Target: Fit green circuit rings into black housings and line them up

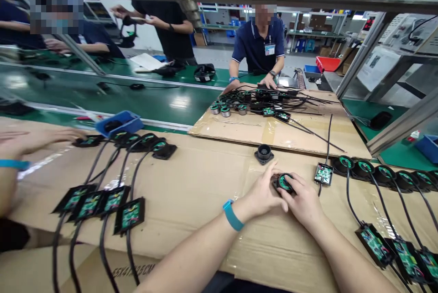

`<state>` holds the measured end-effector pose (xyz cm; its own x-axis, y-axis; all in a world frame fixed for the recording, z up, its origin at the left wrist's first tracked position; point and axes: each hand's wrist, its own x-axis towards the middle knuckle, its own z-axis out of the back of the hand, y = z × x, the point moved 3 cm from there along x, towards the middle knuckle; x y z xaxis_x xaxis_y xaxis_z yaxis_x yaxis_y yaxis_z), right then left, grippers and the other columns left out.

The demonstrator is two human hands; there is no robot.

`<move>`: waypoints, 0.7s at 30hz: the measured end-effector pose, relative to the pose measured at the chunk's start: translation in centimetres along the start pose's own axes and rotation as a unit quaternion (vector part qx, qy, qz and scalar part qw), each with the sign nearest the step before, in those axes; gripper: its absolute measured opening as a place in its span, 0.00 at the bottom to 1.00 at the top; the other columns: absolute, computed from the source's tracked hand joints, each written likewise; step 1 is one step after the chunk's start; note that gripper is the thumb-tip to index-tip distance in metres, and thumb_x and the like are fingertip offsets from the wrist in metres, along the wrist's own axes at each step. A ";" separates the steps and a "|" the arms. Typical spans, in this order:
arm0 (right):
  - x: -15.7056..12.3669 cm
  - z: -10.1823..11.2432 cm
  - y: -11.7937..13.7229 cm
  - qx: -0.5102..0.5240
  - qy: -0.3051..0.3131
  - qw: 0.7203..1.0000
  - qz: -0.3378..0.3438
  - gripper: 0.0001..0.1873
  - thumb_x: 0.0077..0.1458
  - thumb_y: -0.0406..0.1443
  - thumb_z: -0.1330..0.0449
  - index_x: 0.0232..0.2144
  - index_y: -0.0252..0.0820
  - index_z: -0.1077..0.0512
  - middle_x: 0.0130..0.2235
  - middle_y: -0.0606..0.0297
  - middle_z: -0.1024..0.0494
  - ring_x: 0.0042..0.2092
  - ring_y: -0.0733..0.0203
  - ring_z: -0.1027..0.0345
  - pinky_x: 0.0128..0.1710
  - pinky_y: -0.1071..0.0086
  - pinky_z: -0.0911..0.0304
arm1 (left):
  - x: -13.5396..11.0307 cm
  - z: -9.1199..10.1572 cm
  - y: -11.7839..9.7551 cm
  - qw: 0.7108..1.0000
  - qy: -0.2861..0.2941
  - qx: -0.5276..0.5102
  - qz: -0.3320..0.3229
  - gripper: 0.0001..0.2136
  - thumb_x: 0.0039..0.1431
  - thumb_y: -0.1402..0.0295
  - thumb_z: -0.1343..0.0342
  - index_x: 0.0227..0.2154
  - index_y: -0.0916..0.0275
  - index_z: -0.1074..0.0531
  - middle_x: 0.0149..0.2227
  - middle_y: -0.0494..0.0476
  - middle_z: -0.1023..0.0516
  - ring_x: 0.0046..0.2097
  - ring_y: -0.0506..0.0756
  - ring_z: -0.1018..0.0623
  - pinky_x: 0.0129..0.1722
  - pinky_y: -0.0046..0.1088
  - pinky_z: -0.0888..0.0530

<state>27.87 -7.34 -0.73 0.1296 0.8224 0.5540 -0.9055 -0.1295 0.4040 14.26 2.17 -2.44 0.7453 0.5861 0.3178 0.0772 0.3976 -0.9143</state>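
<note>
The left hand (263,196) is held half spread, its thumb stretched below its fingers toward the right hand (305,199), whose fingers are bent and set near the left fingertips. Both forearms (201,247) (bare as far as shown) are angled inward behind the fingers.

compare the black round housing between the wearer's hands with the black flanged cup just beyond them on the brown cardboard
The black round housing shows a green ring-shaped circuit board inside; the black flanged cup shows only a dark interior. The housing sits between the left hand and right hand, partly covered by them; the cup stands untouched on the brown cardboard, its squarish base in view. Both are black and round.
</note>
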 end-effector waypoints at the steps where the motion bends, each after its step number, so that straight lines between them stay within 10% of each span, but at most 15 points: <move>1: 0.0 0.5 0.3 0.003 -0.042 0.999 0.011 0.17 0.61 0.40 0.39 0.48 0.37 0.23 0.53 0.51 0.25 0.49 0.52 0.25 0.51 0.60 0.26 | 0.0 0.4 -0.2 0.999 -0.036 -0.019 -0.013 0.54 0.47 0.36 0.40 0.68 0.64 0.53 0.54 0.69 0.29 0.55 0.63 0.27 0.58 0.44 0.30; 4: -0.1 1.2 0.5 -0.012 -0.120 0.993 0.015 0.17 0.60 0.42 0.37 0.47 0.38 0.22 0.54 0.50 0.25 0.48 0.50 0.24 0.52 0.59 0.26 | 0.0 1.5 -0.4 0.989 -0.140 -0.013 -0.046 0.40 0.59 0.36 0.52 0.61 0.66 0.41 0.47 0.66 0.27 0.47 0.58 0.26 0.49 0.37 0.27; 10: -0.5 -0.7 -0.5 -0.057 -0.069 0.996 0.024 0.22 0.62 0.48 0.41 0.42 0.34 0.20 0.49 0.47 0.23 0.45 0.47 0.23 0.49 0.56 0.25 | 0.2 2.8 -0.1 0.971 -0.238 0.028 -0.013 0.31 0.65 0.41 0.55 0.52 0.67 0.35 0.39 0.62 0.28 0.38 0.54 0.27 0.38 0.31 0.28; 18: -0.5 -2.1 -0.8 -0.006 0.065 0.998 0.006 0.22 0.64 0.43 0.45 0.50 0.34 0.23 0.55 0.48 0.26 0.51 0.47 0.26 0.51 0.55 0.26 | -0.6 0.8 -1.6 0.977 -0.158 0.145 0.009 0.35 0.62 0.36 0.57 0.52 0.66 0.33 0.43 0.66 0.26 0.43 0.60 0.25 0.46 0.40 0.28; 21: -0.1 0.1 -2.5 0.075 0.029 0.997 -0.004 0.19 0.64 0.42 0.45 0.50 0.38 0.23 0.52 0.53 0.24 0.53 0.51 0.26 0.54 0.56 0.28 | 0.1 -1.3 -1.8 0.975 -0.098 0.189 0.065 0.34 0.59 0.37 0.50 0.51 0.64 0.31 0.45 0.67 0.27 0.48 0.64 0.26 0.50 0.43 0.28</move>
<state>30.18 -7.15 -1.79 0.1088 0.8542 0.5085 -0.8331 -0.2006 0.5154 15.11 0.57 -1.04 0.5886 0.7581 0.2806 -0.2875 0.5208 -0.8038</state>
